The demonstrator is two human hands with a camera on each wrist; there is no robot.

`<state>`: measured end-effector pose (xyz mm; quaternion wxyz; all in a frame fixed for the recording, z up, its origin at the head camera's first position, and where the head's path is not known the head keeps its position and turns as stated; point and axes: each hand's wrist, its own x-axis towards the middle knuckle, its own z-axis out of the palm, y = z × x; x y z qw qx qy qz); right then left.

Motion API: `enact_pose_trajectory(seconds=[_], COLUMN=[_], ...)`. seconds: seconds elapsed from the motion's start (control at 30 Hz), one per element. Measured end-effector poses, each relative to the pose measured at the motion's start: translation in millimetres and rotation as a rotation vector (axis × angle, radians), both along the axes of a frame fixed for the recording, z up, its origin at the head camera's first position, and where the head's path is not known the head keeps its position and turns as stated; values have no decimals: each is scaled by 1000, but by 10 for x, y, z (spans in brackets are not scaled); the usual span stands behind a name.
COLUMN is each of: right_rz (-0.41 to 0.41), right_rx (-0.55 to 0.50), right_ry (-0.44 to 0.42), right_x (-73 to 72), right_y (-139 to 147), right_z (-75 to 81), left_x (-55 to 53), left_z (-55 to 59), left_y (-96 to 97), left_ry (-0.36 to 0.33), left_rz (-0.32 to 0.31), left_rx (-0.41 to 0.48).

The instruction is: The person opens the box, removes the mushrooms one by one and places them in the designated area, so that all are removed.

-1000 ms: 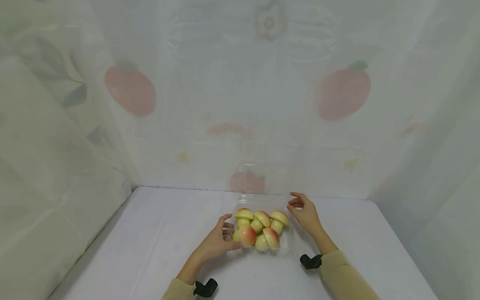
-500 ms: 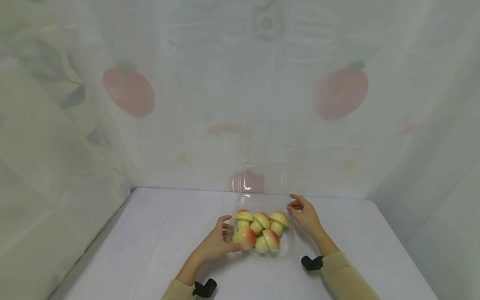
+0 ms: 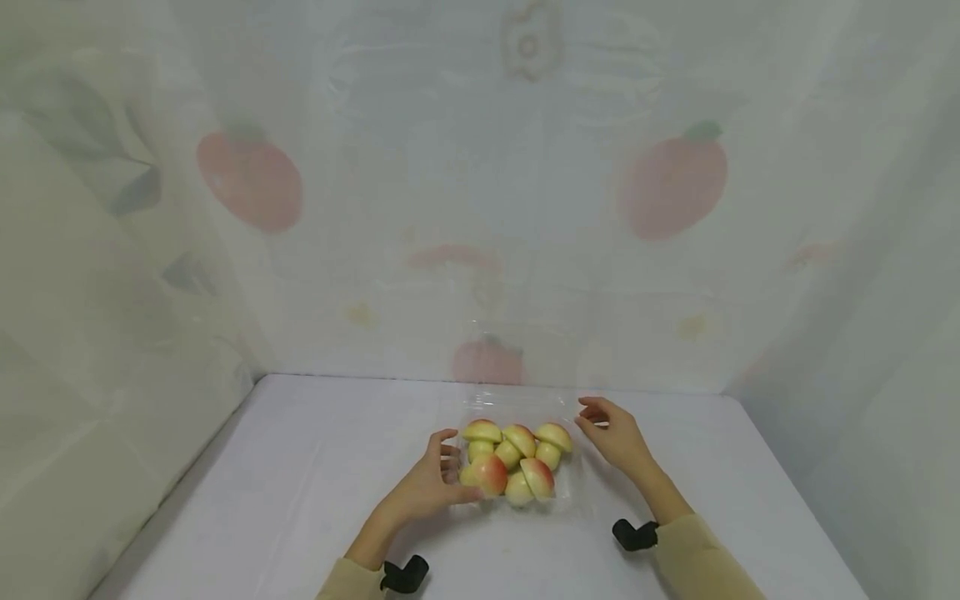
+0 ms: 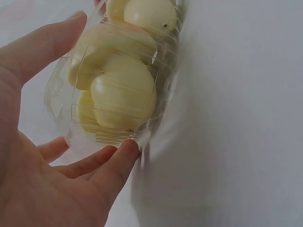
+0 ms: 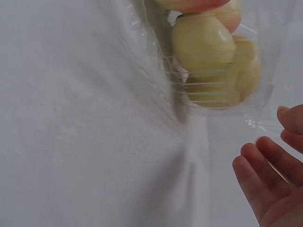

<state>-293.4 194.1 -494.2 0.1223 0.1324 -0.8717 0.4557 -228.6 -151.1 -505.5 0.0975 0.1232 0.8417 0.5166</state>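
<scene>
A clear plastic clamshell box [image 3: 517,402] sits on the white table, its see-through lid [image 3: 551,354] raised at the back. Inside lie several mushroom-shaped pieces [image 3: 552,442], pale yellow with red-blushed caps. My left hand [image 3: 429,486] holds the left end of the box; the left wrist view has the thumb along one side and fingertips [image 4: 128,149] at the lower end wall. By the back right corner is my right hand [image 3: 615,435], fingers loosely bent. In the right wrist view its fingertips [image 5: 248,149] are apart from the box wall, with nothing between them.
White table cloth [image 3: 322,467] surrounds the box. Pale curtains printed with red fruit [image 3: 673,187] hang behind the table and at both sides. A black camera mount [image 3: 405,575] sits at the left wrist, another black mount [image 3: 635,535] at the right.
The right hand has drawn slightly back toward the body from the box's rear corner. The left hand keeps its place on the box. The whole head view has shifted a little.
</scene>
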Motion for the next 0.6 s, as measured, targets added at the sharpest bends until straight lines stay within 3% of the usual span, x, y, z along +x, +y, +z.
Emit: enact_pose_trajectory(seconds=[0.27, 0.6], right_rz=[37, 106], right_rx=[-26, -21], right_ry=[48, 136], right_x=[126, 288], right_y=[7, -54], right_z=[117, 282], left_x=[-12, -11], left_z=[-17, 1], left_y=[0, 0], left_ry=[39, 30], left_rz=[-17, -21], left_rx=[-25, -24])
